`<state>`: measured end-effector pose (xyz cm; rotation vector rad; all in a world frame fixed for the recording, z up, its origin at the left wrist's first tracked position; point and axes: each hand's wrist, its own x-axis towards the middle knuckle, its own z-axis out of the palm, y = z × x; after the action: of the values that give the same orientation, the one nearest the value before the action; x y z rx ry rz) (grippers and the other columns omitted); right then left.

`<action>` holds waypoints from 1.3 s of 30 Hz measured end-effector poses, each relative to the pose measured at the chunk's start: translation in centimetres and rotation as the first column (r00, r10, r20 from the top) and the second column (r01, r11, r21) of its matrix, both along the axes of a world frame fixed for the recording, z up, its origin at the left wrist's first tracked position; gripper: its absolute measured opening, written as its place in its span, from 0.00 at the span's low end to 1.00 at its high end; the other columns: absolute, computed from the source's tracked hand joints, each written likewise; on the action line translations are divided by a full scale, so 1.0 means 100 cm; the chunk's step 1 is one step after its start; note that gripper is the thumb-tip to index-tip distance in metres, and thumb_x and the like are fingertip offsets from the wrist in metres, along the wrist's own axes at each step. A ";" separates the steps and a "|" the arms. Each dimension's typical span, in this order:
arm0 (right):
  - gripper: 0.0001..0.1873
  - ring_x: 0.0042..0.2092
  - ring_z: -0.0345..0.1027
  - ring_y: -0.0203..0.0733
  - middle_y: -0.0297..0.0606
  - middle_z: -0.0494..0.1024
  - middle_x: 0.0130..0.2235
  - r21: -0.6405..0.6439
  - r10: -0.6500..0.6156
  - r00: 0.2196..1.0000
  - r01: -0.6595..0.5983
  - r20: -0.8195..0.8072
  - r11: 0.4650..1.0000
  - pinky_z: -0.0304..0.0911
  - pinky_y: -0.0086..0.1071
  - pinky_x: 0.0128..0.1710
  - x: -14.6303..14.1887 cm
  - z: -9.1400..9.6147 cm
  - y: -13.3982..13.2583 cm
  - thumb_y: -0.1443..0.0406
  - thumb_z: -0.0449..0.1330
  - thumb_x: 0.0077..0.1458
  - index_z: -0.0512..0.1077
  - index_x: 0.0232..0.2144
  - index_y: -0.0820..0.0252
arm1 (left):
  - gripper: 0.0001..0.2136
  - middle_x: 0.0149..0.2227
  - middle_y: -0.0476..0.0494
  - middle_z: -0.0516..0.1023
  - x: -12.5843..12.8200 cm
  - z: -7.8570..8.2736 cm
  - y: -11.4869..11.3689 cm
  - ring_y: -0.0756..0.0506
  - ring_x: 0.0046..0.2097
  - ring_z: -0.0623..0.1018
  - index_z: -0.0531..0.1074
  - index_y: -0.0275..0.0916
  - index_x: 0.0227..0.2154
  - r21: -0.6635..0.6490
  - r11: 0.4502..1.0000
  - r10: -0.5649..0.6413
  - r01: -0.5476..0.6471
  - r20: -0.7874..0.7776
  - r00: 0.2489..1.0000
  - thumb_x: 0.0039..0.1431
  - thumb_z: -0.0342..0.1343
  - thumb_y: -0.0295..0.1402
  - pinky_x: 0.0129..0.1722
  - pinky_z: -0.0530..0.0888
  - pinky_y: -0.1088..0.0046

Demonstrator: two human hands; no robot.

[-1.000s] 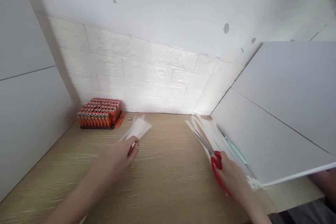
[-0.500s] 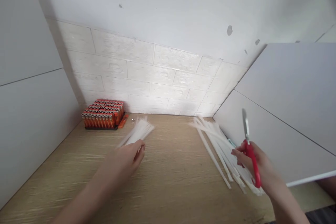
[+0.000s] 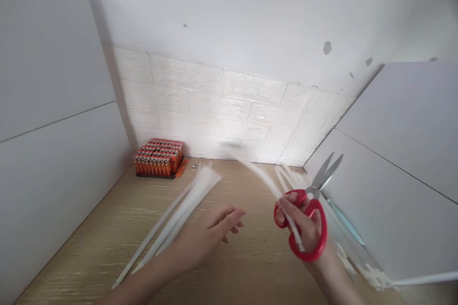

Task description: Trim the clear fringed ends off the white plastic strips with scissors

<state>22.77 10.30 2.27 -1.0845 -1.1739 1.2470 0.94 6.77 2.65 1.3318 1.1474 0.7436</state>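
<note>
My right hand [image 3: 300,224] is shut on red-handled scissors [image 3: 307,214], their steel blades [image 3: 325,173] open and pointing up. A long white cable tie [image 3: 275,190] runs through the same hand's fingers and curves away, blurred, toward the back. My left hand [image 3: 211,233] is open and holds nothing, its fingers spread just above the table. Next to it, a bundle of white cable ties [image 3: 182,209] lies fanned out under my left wrist. A looser heap of white ties [image 3: 293,176] lies behind and partly under my right hand.
Rows of orange lighters in a black tray [image 3: 158,158] stand against the back wall, with a loose orange piece [image 3: 182,167] and a small metal bit [image 3: 194,166] beside them. Grey panels [image 3: 53,105] flank the wooden table [image 3: 89,233]. A pale blue strip [image 3: 345,221] and white plastic scraps [image 3: 374,276] lie along the right panel.
My left hand has let go of the tie bundle, which now lies on the table. My right hand has turned the scissors, opened their blades and taken a tie in its fingers.
</note>
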 end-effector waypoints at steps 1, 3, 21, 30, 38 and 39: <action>0.20 0.24 0.61 0.31 0.32 0.66 0.21 -0.011 0.043 0.999 -0.043 -0.001 0.999 0.58 0.25 0.26 -0.011 -0.004 -0.003 0.54 0.66 0.50 0.62 0.26 0.60 | 0.26 0.45 0.40 0.74 0.002 -0.001 0.001 0.44 0.46 0.73 0.72 0.36 0.49 -0.027 0.999 0.028 -0.026 0.064 0.998 0.64 0.46 0.53 0.39 0.70 0.72; 0.22 0.24 0.61 0.30 0.31 0.67 0.21 -0.042 0.128 0.992 -0.128 -0.008 0.991 0.59 0.25 0.26 -0.032 -0.013 -0.010 0.52 0.65 0.50 0.60 0.26 0.61 | 0.26 0.46 0.39 0.73 0.003 -0.002 0.005 0.44 0.47 0.73 0.71 0.34 0.50 -0.073 0.995 0.082 -0.071 0.165 0.983 0.62 0.49 0.53 0.40 0.70 0.72; 0.25 0.26 0.64 0.31 0.34 0.72 0.23 -0.139 0.396 0.914 -0.382 0.088 0.913 0.61 0.24 0.28 -0.041 -0.009 0.029 0.47 0.61 0.55 0.67 0.37 0.64 | 0.15 0.28 0.47 0.74 -0.017 -0.003 0.021 0.51 0.31 0.72 0.73 0.33 0.30 0.047 0.995 0.079 -0.089 0.180 0.980 0.60 0.58 0.43 0.34 0.68 0.76; 0.16 0.25 0.61 0.30 0.31 0.68 0.23 -0.130 0.446 0.892 -0.451 -0.069 0.883 0.58 0.24 0.26 -0.046 -0.013 0.039 0.58 0.66 0.52 0.65 0.32 0.62 | 0.17 0.27 0.49 0.74 -0.016 -0.020 0.014 0.45 0.35 0.79 0.68 0.35 0.29 -0.084 0.996 0.052 -0.041 0.128 0.990 0.57 0.61 0.46 0.32 0.68 0.75; 0.18 0.28 0.66 0.34 0.34 0.73 0.26 -0.100 0.405 0.909 -0.414 -0.096 0.905 0.62 0.27 0.29 -0.046 -0.012 0.040 0.56 0.67 0.51 0.67 0.35 0.61 | 0.20 0.45 0.43 0.74 -0.011 -0.015 0.013 0.44 0.37 0.82 0.70 0.38 0.47 -0.188 0.981 0.102 -0.050 0.280 0.954 0.54 0.65 0.41 0.38 0.76 0.69; 0.17 0.28 0.66 0.34 0.34 0.73 0.27 -0.099 0.405 0.909 -0.414 -0.098 0.905 0.62 0.27 0.29 -0.047 -0.011 0.040 0.56 0.67 0.51 0.67 0.35 0.61 | 0.21 0.46 0.42 0.74 -0.011 -0.013 0.013 0.44 0.37 0.82 0.70 0.39 0.49 -0.190 0.981 0.101 -0.049 0.274 0.956 0.54 0.65 0.40 0.38 0.76 0.69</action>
<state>18.12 14.27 1.14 -0.8884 -1.3271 1.6869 -0.13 8.03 1.38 0.9971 1.0135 0.8348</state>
